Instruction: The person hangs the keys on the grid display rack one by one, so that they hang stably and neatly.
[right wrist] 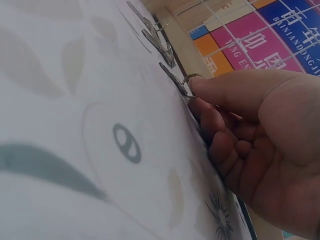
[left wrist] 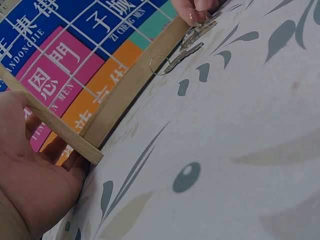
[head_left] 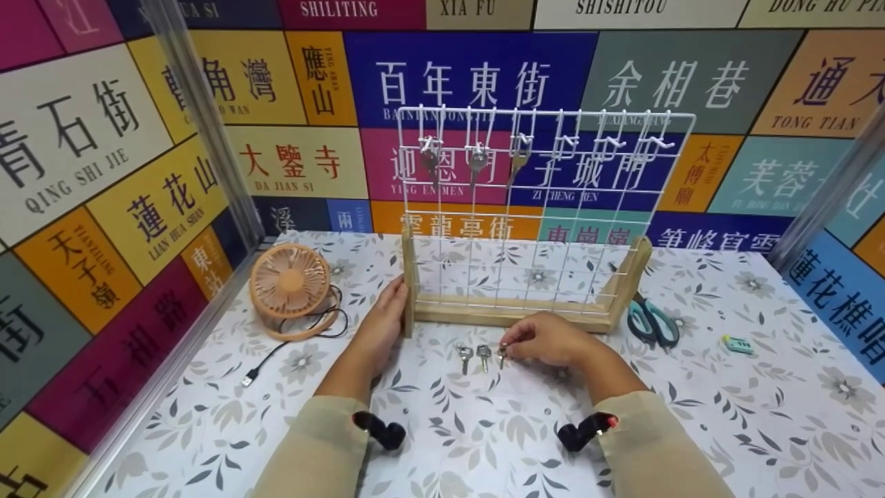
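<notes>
A white wire grid rack on a wooden stand is upright at the middle of the table. My left hand holds its left wooden post, with fingers reaching behind the post. In front of the base, three keys lie in a row: a left key, a middle key and a right key. My right hand pinches the ring of the right key between thumb and finger. That key's blade lies close over the cloth. Three more keys hang from the rack's left hooks, including a brass-coloured key.
An orange fan with a black USB cable stands left of the rack. Scissors with teal handles lie by the right post. A small green and white object is farther right. Empty hooks line the rack's right side.
</notes>
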The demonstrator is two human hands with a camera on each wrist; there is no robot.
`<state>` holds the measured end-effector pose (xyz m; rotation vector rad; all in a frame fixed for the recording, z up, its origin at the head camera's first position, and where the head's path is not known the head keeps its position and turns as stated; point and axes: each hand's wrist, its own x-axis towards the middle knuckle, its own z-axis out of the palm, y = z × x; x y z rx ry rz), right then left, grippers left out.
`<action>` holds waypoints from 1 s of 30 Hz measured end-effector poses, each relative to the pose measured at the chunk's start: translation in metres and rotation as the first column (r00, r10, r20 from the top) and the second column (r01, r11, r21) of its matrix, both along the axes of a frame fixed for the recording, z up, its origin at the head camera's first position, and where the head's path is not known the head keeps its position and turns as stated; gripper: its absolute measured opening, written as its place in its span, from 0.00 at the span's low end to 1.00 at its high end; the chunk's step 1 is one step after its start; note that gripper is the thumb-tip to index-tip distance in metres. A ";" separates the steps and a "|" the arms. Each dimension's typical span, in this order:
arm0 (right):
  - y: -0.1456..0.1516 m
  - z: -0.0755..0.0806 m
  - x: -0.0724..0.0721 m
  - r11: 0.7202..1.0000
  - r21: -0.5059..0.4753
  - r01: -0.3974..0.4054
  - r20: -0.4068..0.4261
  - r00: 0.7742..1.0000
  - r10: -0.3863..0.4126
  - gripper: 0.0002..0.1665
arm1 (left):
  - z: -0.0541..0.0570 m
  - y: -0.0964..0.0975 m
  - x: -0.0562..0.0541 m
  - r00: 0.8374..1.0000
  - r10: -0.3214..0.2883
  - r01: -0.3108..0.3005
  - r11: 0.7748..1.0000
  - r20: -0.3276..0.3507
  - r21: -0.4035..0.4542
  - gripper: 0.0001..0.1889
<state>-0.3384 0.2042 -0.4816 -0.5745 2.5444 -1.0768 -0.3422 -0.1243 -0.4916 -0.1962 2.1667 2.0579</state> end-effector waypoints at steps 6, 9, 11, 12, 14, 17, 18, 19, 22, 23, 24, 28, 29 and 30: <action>0.001 -0.002 -0.001 0.998 -0.011 0.065 -0.014 0.998 -0.065 0.05 | 0.000 0.000 -0.001 1.000 0.001 -0.001 1.000 0.008 -0.014 0.33; 0.003 0.000 -0.002 0.996 -0.051 0.077 -0.002 0.997 -0.077 0.07 | 0.001 0.000 -0.001 1.000 0.003 -0.002 1.000 0.010 -0.025 0.35; 0.005 0.002 -0.002 0.992 -0.084 0.090 0.018 0.996 -0.089 0.09 | 0.001 0.000 -0.001 1.000 0.003 -0.003 1.000 0.008 -0.029 0.35; 0.006 0.004 -0.002 0.990 -0.100 0.098 0.031 0.995 -0.096 0.10 | 0.001 0.000 0.000 1.000 0.003 -0.003 1.000 0.006 -0.028 0.35; 0.009 0.008 -0.002 0.984 -0.124 0.126 0.049 0.991 -0.121 0.12 | 0.001 0.000 0.000 1.000 0.003 -0.003 1.000 0.003 -0.022 0.34; 0.014 0.018 -0.001 0.965 -0.183 0.186 0.101 0.980 -0.170 0.15 | 0.001 0.001 0.000 1.000 -0.003 0.003 1.000 -0.004 -0.012 0.33; 0.016 0.022 -0.001 0.957 -0.204 0.205 0.112 0.976 -0.185 0.16 | 0.000 0.001 0.000 1.000 -0.007 0.007 1.000 -0.010 -0.005 0.33; 0.018 0.027 0.000 0.948 -0.229 0.223 0.124 0.972 -0.199 0.17 | 0.000 0.001 0.000 1.000 -0.010 0.010 1.000 -0.016 -0.002 0.33; 0.023 0.046 0.004 0.912 -0.319 0.257 0.151 0.964 -0.218 0.20 | 0.000 0.001 0.000 0.999 -0.018 0.018 1.000 -0.029 0.009 0.33; 0.024 0.052 0.006 0.900 -0.345 0.265 0.155 0.962 -0.224 0.20 | 0.000 0.000 0.000 0.999 -0.021 0.021 1.000 -0.032 0.011 0.33; 0.025 0.059 0.008 0.890 -0.369 0.268 0.154 0.962 -0.226 0.20 | 0.000 0.000 0.000 0.999 -0.019 0.020 1.000 -0.030 0.008 0.33; 0.031 0.081 0.018 0.840 -0.471 0.268 0.163 0.963 -0.216 0.15 | 0.000 0.000 0.000 1.000 -0.019 0.019 1.000 -0.019 -0.002 0.33; 0.031 0.086 0.020 0.827 -0.496 0.264 0.165 0.964 -0.209 0.13 | 0.000 -0.001 0.000 1.000 -0.019 0.019 1.000 -0.015 -0.001 0.33; 0.032 0.091 0.022 0.814 -0.518 0.263 0.174 0.964 -0.201 0.10 | 0.000 -0.001 0.000 1.000 -0.018 0.018 1.000 -0.012 0.001 0.33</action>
